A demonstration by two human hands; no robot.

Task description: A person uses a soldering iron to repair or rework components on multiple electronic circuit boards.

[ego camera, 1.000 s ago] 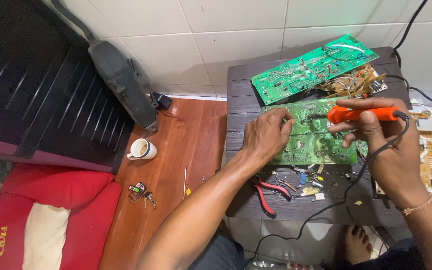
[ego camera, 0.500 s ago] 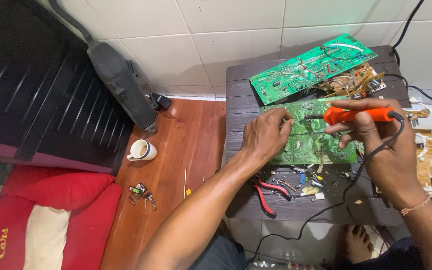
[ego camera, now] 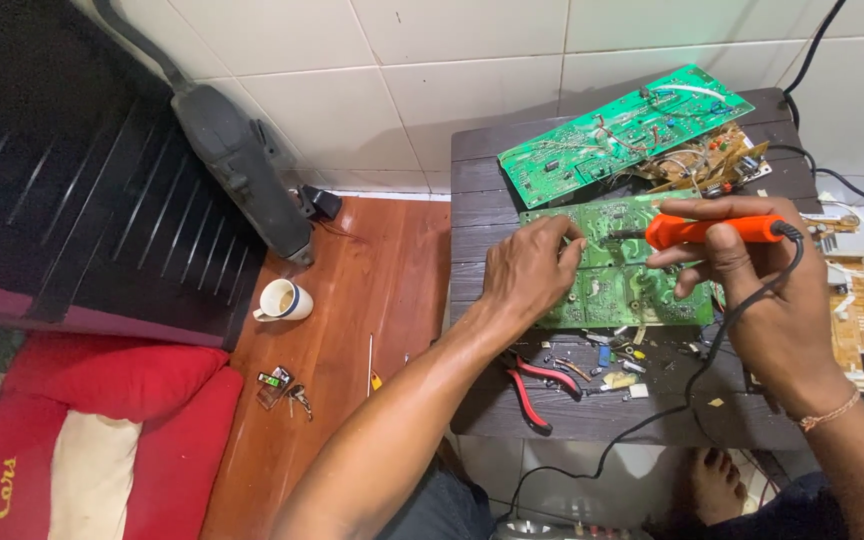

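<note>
A green circuit board [ego camera: 632, 285] lies on the small dark wooden table [ego camera: 602, 410]. My left hand [ego camera: 530, 272] rests on the board's left part, fingers curled near its top edge. My right hand [ego camera: 762, 290] grips an orange soldering iron [ego camera: 712, 230] held level, its tip pointing left over the board towards my left fingers. The iron's black cord [ego camera: 692, 390] loops down past my right wrist and off the table's front. What my left fingertips pinch, if anything, is too small to tell.
A second green board [ego camera: 622, 130] and a brown board with wires [ego camera: 712, 160] lie at the table's back. Red-handled pliers [ego camera: 537, 385] and small parts sit near the front. More boards [ego camera: 857, 320] are at right. A white cup [ego camera: 280, 300] and keys [ego camera: 277, 385] are on the wooden floor.
Both hands stay on the board nearly unmoved; the iron's tip has shifted very slightly.
</note>
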